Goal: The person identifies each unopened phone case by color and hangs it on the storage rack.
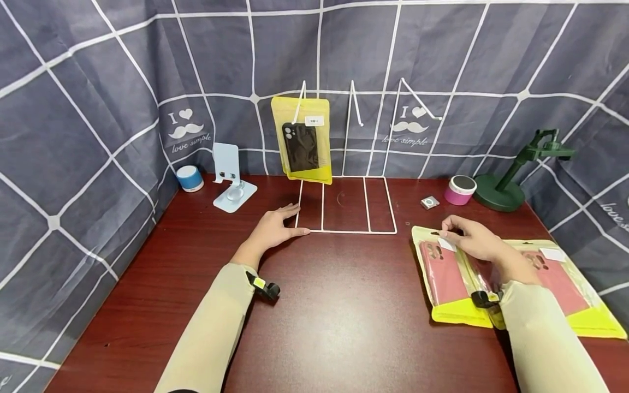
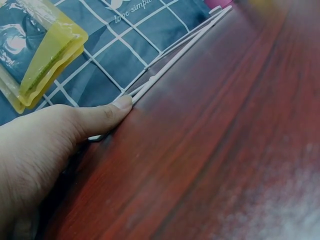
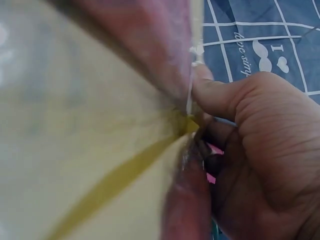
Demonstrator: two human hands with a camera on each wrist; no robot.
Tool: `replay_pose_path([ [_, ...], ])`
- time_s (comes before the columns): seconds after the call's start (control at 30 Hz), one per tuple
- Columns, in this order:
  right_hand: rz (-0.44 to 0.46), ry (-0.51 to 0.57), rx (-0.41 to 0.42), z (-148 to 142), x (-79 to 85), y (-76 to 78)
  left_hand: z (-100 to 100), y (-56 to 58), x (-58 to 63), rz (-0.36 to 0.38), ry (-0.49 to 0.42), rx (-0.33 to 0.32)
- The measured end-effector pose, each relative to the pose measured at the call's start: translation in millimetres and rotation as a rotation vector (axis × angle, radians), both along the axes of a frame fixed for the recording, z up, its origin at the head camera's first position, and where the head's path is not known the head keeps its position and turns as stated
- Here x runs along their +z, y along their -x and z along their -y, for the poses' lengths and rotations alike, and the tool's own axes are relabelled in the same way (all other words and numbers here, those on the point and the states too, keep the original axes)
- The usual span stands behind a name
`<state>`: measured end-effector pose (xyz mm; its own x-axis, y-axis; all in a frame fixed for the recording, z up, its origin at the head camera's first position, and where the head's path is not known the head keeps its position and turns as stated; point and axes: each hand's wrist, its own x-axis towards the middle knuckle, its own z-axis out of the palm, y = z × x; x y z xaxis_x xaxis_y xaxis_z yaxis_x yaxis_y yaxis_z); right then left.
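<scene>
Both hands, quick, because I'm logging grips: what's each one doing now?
Left hand: open, thumb touching the white wire rack.
Right hand: pinching a pink phone-case packet.

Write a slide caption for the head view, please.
Left hand touches a white wire rack while right hand pinches a yellow-bottomed plastic pouch containing a rectangular pink phone case.
</scene>
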<state>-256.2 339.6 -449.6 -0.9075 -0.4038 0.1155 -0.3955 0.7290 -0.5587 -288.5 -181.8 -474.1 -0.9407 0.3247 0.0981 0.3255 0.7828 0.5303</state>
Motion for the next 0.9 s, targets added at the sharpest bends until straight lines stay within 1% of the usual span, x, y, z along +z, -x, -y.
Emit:
replay_pose_path([
  [0.1,-0.009,0.047,-0.026,3,-2.8,1.6,0,-0.5,0.5,-0.002,-0.004,0.005],
  [0.2,0.0,0.107,-0.026,5,-7.6,3.2,0,-1.2,0.4,-0.001,-0.002,0.008],
  [0.37,0.079,0.266,0.014,2,-13.3,3.5,-1,-0.2,-1.1,0.003,0.005,0.001],
  [0.43,0.116,0.308,0.029,1,-14.3,3.4,-1,0.2,-1.3,0.0,0.006,0.001],
  [0.5,0.136,0.313,0.041,-2,-14.7,3.6,-1,0.2,-1.1,-0.002,0.003,0.002],
  [0.63,0.156,0.264,0.038,-5,-13.8,4.5,-1,-0.4,-0.2,-0.004,-0.001,0.003],
  [0.77,0.131,0.219,0.024,-4,-12.3,4.6,-1,-1.0,0.7,-0.007,-0.002,0.003],
  [0.9,0.091,0.259,-0.022,-4,-13.4,5.7,-1,-0.8,1.1,-0.012,-0.003,0.001],
])
